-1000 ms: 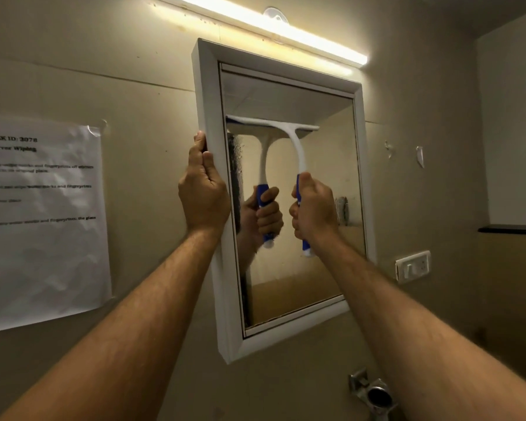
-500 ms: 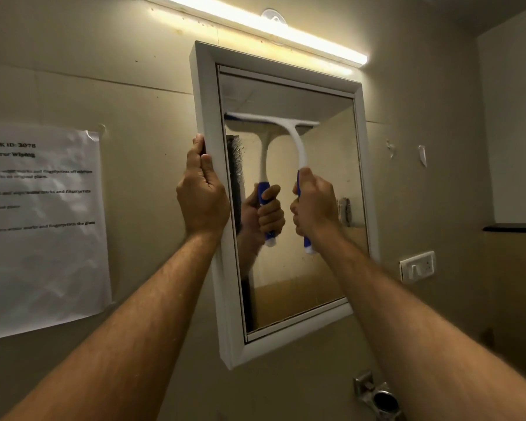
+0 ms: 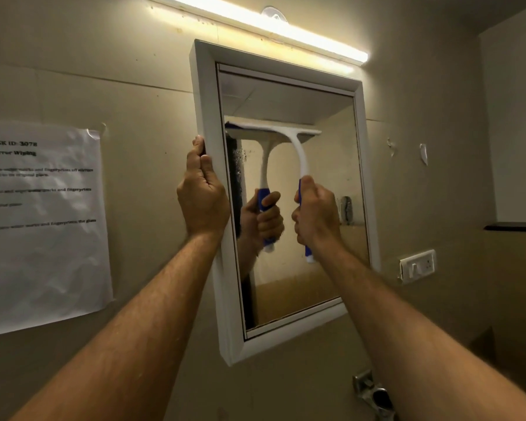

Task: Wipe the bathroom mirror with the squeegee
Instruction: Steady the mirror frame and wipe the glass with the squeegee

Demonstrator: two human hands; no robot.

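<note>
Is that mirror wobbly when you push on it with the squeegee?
Probably a bit: the left hand grips the mirror frame, likely steadying it. The squeegee looks stiff, held by the right hand, so it passes the push on. The glass is likely breakable.

I read this as a small home bathroom. A white-framed rectangular wall mirror (image 3: 204, 208) hangs mid-frame on plain beige walls, with a long glowing tube light (image 3: 255, 24) mounted just above it. At lower right I see a chrome metal tap fitting (image 3: 372, 393) on the wall, and a white plastic switch plate (image 3: 417, 265) at right. A crinkled white printed paper sheet (image 3: 40, 226) headed "Mirror Wiping" is stuck at left.
</note>
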